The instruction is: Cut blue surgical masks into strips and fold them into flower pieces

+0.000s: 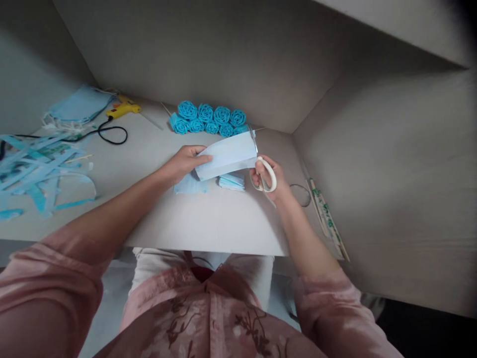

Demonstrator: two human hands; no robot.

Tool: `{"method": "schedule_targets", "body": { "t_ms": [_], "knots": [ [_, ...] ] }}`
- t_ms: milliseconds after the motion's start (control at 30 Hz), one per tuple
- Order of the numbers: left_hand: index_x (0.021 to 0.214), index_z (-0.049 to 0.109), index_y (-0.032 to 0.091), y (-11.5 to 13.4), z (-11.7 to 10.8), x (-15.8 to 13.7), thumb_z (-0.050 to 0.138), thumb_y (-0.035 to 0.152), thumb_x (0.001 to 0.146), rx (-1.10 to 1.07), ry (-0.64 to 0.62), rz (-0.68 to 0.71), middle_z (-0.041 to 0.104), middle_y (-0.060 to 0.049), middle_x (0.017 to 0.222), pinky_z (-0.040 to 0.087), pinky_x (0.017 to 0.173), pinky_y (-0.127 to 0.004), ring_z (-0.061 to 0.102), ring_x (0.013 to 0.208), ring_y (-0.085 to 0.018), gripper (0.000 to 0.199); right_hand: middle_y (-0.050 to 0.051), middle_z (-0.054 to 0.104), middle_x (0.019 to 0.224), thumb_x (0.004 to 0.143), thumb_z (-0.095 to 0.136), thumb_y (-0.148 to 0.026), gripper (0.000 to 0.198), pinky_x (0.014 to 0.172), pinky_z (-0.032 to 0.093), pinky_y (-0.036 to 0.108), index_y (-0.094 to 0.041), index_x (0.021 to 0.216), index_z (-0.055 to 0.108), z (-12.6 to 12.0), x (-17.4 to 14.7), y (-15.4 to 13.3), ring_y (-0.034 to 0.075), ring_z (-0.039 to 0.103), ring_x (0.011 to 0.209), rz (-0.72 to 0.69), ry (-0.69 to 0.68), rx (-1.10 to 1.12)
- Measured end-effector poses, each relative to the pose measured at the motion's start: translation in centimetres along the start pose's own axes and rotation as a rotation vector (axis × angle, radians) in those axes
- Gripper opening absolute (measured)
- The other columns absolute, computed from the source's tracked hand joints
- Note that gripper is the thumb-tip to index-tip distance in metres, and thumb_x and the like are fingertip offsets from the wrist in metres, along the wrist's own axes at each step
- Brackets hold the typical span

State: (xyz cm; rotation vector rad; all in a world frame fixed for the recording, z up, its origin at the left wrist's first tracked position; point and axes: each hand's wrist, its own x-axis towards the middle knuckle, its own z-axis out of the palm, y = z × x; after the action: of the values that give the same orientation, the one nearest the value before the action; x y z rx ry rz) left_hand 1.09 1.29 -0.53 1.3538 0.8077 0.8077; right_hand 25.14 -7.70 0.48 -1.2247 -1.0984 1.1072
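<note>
My left hand (190, 161) pinches the left end of a pale blue face mask sheet (229, 153), holding it up over the table. Around the white handles of a pair of scissors (275, 175) my right hand (271, 178) is closed. The scissor blades point away from me and lie along the sheet's right edge. Below the sheet, a small stack of cut blue pieces (231, 182) and a flat blue piece (191, 185) rest on the table. Several bright blue rolled flowers (212, 119) sit in two rows just beyond.
At the left lie a heap of cut blue strips (37, 169), a pile of blue masks (80, 104) and a yellow glue gun (124, 106) with a black cord. Thin sticks with green wrapping (326, 211) and a wire ring (301, 195) lie at the right. Board walls enclose the table.
</note>
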Motion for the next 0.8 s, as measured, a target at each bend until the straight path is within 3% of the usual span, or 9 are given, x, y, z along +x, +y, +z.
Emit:
{"method": "schedule_targets", "body": {
  "t_ms": [133, 300, 500, 667, 733, 800],
  "knots": [
    [0.095, 0.067, 0.011, -0.1, 0.1, 0.3, 0.08, 0.034, 0.063, -0.138, 0.107, 0.02, 0.07, -0.005, 0.079, 0.052, 0.061, -0.026, 0.064, 0.068, -0.017, 0.042, -0.006, 0.056, 0.06, 0.063, 0.079, -0.062, 0.054, 0.037, 0.034, 0.017, -0.021, 0.089, 0.056, 0.0, 0.1, -0.1, 0.004, 0.045, 0.043, -0.012, 0.052, 0.032],
    [0.097, 0.066, 0.011, 0.3, 0.4, 0.3, 0.077, 0.031, 0.068, -0.24, 0.117, 0.034, 0.072, -0.007, 0.085, 0.054, 0.07, -0.029, 0.067, 0.078, -0.019, 0.037, -0.006, 0.055, 0.059, 0.061, 0.08, -0.062, 0.057, 0.036, 0.033, 0.017, -0.021, 0.092, 0.056, 0.3, 0.1, -0.1, 0.004, 0.045, 0.043, -0.007, 0.085, 0.078],
    [0.091, 0.06, 0.016, 0.5, 0.0, 0.6, 0.069, 0.033, 0.077, -0.308, 0.172, 0.062, 0.062, 0.001, 0.064, 0.044, 0.049, -0.022, 0.059, 0.054, -0.013, 0.023, -0.006, 0.055, 0.059, 0.062, 0.081, -0.06, 0.052, 0.036, 0.034, 0.017, -0.02, 0.086, 0.057, 0.6, -0.2, -0.5, 0.004, 0.045, 0.044, -0.004, 0.072, 0.076],
    [0.091, 0.055, 0.021, 0.9, -0.8, 1.1, 0.063, 0.033, 0.083, -0.544, 0.225, -0.035, 0.061, 0.004, 0.064, 0.039, 0.041, -0.02, 0.056, 0.049, -0.009, 0.016, -0.005, 0.057, 0.06, 0.066, 0.077, -0.061, 0.055, 0.035, 0.037, 0.017, -0.02, 0.098, 0.061, 1.1, -0.6, -0.5, 0.006, 0.047, 0.044, 0.063, -0.015, 0.072],
    [0.092, 0.056, 0.021, 1.4, -0.8, 0.9, 0.059, 0.034, 0.087, -0.674, 0.214, -0.031, 0.065, 0.003, 0.069, 0.044, 0.047, -0.019, 0.06, 0.056, -0.009, 0.014, -0.005, 0.058, 0.061, 0.067, 0.077, -0.062, 0.058, 0.037, 0.041, 0.018, -0.02, 0.103, 0.061, 1.5, -0.7, -0.4, 0.006, 0.049, 0.044, 0.084, -0.036, 0.078],
    [0.095, 0.058, 0.022, 1.9, -0.4, 0.5, 0.051, 0.047, 0.091, -0.736, 0.158, 0.015, 0.069, -0.001, 0.08, 0.052, 0.061, -0.021, 0.066, 0.072, -0.012, 0.026, -0.004, 0.059, 0.062, 0.067, 0.076, -0.063, 0.059, 0.037, 0.043, 0.019, -0.02, 0.105, 0.061, 1.8, -0.8, -0.3, 0.007, 0.05, 0.044, 0.093, -0.041, 0.093]
  ]
}}
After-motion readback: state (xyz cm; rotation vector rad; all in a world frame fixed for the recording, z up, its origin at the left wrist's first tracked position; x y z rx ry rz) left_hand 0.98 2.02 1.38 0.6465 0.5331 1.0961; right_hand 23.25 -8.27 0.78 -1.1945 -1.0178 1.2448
